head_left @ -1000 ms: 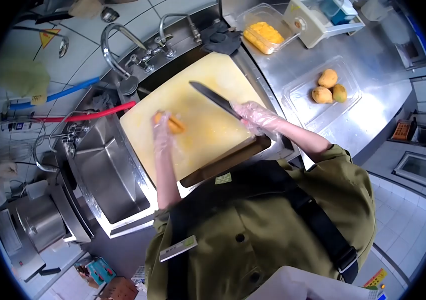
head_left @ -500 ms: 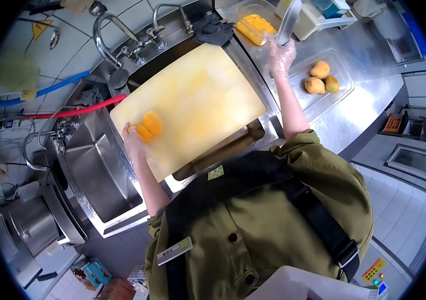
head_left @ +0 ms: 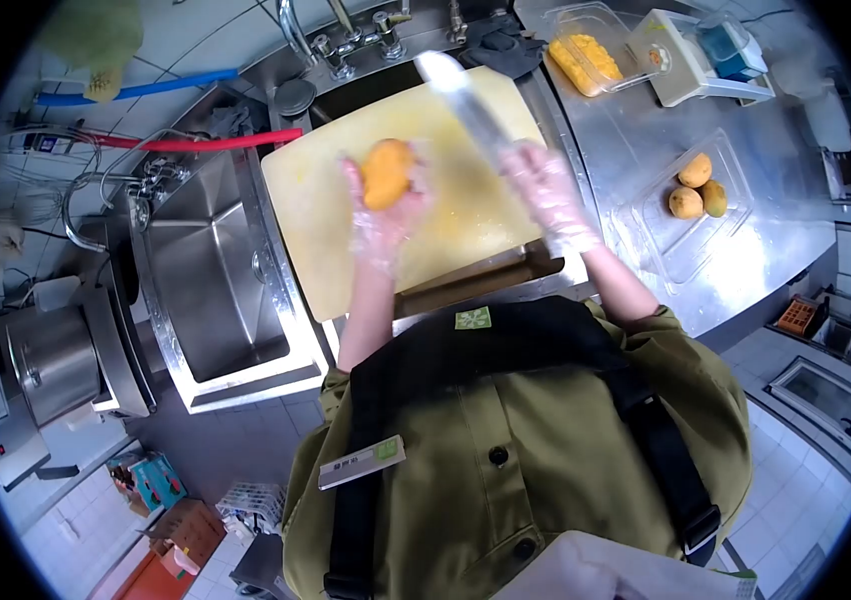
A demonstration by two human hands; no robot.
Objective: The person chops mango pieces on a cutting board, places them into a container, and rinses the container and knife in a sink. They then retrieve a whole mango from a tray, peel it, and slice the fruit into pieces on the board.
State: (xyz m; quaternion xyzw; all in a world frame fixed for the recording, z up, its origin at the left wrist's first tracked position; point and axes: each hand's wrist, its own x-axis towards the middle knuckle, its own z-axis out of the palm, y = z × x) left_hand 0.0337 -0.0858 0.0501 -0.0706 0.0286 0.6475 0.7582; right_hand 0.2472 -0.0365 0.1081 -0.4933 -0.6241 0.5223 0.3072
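Two hands in clear plastic gloves work over the big pale-yellow cutting board [head_left: 316,240]. The left hand [head_left: 386,215] holds a peeled orange fruit [head_left: 387,175] in its palm. The right hand [head_left: 546,190] grips a long shiny knife [head_left: 471,110]. Farther off, three yellow-brown fruits [head_left: 698,187] sit in a clear plastic tray [head_left: 666,245].

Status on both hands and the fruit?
Left hand: holding peeled orange fruit above cutting board. Right hand: gripping knife, blade blurred. Nothing visible between knife and fruit.
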